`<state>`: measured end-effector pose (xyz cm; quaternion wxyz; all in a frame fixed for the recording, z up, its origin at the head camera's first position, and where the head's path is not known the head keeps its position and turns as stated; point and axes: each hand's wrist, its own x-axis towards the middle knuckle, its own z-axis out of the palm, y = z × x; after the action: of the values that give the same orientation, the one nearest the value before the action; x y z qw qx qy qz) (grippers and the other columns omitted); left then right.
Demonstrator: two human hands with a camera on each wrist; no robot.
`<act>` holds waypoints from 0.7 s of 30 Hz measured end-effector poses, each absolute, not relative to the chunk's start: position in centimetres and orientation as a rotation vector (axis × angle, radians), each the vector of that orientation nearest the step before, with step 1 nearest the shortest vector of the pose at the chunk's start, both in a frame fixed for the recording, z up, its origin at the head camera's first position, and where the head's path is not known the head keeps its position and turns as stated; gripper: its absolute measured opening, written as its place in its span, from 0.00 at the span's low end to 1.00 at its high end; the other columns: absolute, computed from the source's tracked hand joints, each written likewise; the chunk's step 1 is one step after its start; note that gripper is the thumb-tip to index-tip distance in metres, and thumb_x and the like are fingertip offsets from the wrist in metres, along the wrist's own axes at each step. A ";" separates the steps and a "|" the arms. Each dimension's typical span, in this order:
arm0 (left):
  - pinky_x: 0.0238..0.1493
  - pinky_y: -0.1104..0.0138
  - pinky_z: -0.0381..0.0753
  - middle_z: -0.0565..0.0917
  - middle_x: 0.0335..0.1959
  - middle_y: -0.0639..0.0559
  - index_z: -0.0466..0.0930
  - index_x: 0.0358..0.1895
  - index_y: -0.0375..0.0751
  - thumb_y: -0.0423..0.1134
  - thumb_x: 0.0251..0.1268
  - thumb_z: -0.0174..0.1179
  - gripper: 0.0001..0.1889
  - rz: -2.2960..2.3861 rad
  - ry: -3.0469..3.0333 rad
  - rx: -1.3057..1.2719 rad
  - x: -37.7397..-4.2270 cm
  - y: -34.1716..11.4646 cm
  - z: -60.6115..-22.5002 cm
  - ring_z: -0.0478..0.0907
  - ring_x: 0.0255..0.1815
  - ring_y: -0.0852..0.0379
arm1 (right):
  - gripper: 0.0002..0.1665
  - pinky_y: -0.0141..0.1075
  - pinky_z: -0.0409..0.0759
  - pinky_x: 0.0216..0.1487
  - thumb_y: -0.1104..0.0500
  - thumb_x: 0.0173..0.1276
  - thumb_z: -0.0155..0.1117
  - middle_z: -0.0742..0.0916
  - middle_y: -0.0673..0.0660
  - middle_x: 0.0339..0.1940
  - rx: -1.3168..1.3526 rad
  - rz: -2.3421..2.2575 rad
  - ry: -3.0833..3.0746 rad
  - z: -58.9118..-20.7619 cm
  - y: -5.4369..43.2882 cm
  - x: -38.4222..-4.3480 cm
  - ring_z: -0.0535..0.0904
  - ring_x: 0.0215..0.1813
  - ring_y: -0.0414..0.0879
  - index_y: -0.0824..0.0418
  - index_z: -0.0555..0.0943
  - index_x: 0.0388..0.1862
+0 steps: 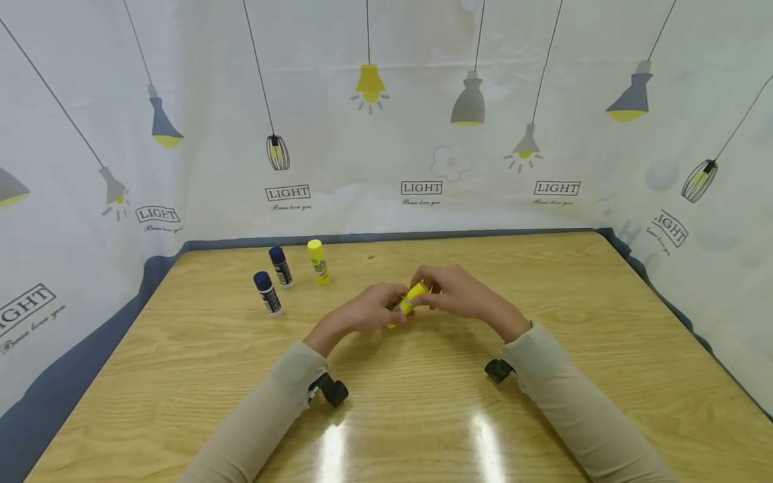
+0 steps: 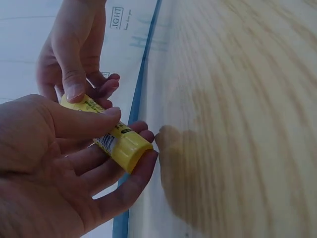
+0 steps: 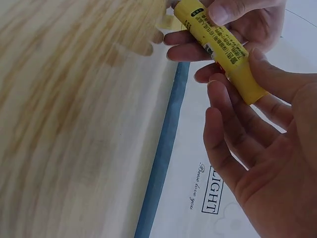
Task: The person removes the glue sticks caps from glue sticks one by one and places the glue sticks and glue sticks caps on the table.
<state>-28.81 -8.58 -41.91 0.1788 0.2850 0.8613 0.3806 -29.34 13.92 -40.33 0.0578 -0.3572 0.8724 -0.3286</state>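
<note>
Both hands hold one yellow glue stick (image 1: 408,303) just above the wooden table, tilted between them. My left hand (image 1: 377,306) grips its lower body, thumb along the label and fingers underneath, as the left wrist view shows. At the upper end, my right hand (image 1: 453,290) pinches the glue stick (image 3: 223,49) between thumb and fingers. Its printed label and barcode face outward. To the left stand another yellow glue stick (image 1: 318,262) and two white glue sticks with dark blue caps, one nearer (image 1: 268,294) and one farther (image 1: 280,267).
The wooden table (image 1: 423,409) has a dark blue edge strip at the back. Behind it hangs a white curtain (image 1: 392,147) printed with lamps and the word LIGHT. Black camera mounts (image 1: 331,389) sit at both sleeve cuffs. A small dark mark (image 1: 371,257) lies near the back.
</note>
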 end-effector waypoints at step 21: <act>0.40 0.65 0.89 0.90 0.48 0.45 0.83 0.56 0.44 0.35 0.60 0.76 0.21 1.056 2.596 0.724 -28.5 -8.3 -42.0 0.88 0.50 0.48 | 0.21 0.36 0.73 0.28 0.45 0.82 0.56 0.82 0.55 0.21 -0.899 -0.872 2.684 -39.8 13.5 -28.8 0.73 0.21 0.42 0.61 0.81 0.40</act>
<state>-28.54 -8.27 -42.03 0.1231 0.2482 0.8900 0.3621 -28.82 13.49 -39.84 0.0897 -0.3023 0.9025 -0.2934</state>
